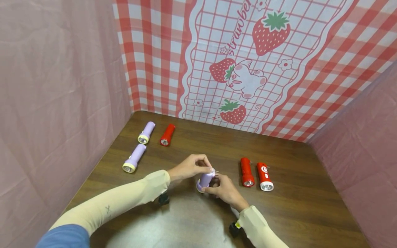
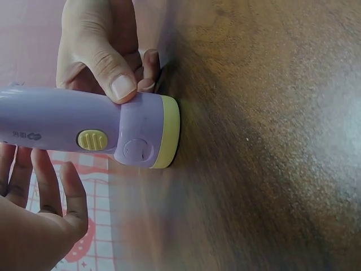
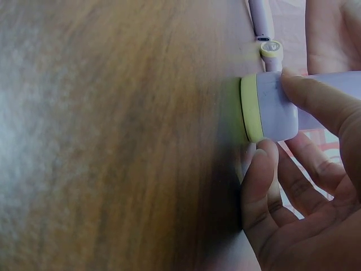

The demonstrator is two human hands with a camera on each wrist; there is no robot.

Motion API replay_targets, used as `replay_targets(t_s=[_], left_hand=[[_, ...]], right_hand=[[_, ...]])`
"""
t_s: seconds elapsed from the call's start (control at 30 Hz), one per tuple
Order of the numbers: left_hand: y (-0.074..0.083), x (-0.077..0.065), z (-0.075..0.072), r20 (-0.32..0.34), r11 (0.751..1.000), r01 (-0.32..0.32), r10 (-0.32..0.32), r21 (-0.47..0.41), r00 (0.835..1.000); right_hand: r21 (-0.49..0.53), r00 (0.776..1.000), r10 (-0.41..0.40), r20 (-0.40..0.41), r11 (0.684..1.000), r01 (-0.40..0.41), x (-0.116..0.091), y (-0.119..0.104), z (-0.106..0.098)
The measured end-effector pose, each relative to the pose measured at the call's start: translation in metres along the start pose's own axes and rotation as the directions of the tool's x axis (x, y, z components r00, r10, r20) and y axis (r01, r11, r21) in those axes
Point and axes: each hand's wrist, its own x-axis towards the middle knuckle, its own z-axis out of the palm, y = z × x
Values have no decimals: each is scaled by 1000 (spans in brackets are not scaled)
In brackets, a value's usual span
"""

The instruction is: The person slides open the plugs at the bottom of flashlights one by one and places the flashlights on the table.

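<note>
A purple flashlight (image 1: 206, 179) with a pale yellow rim stands lens-down on the wooden table, slightly tilted. My right hand (image 1: 226, 190) grips it low down, the thumb pressed on the purple head just above the rim, as the right wrist view also shows. At the upper tail end my left hand (image 1: 192, 167) pinches the flashlight between thumb and index finger; thin metal prongs stick out there toward the right. In the left wrist view a yellow slide switch (image 2: 92, 140) faces the camera, and the other left fingers (image 2: 75, 189) spread beside the body. The tail is cut off in both wrist views.
Two more purple flashlights (image 1: 134, 157) and a red flashlight (image 1: 168, 134) lie at the back left. To the right lie a red flashlight (image 1: 246, 172) and a red one with a white rim (image 1: 265, 176), both with prongs out. Cloth curtains (image 1: 149, 69) enclose the table (image 1: 297, 206).
</note>
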Motion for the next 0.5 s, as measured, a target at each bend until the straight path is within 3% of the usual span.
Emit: replay_targets(t_s=[0.23, 0.5], left_hand=[[0, -1, 0, -8, 999, -8, 9, 43, 1000], [-4, -7, -10, 43, 979, -139, 135, 150, 990]], right_hand=[[-8, 1000, -5, -3, 1000, 5, 0, -1, 0], [-25, 1000, 3, -10, 1000, -3, -2, 2, 2]])
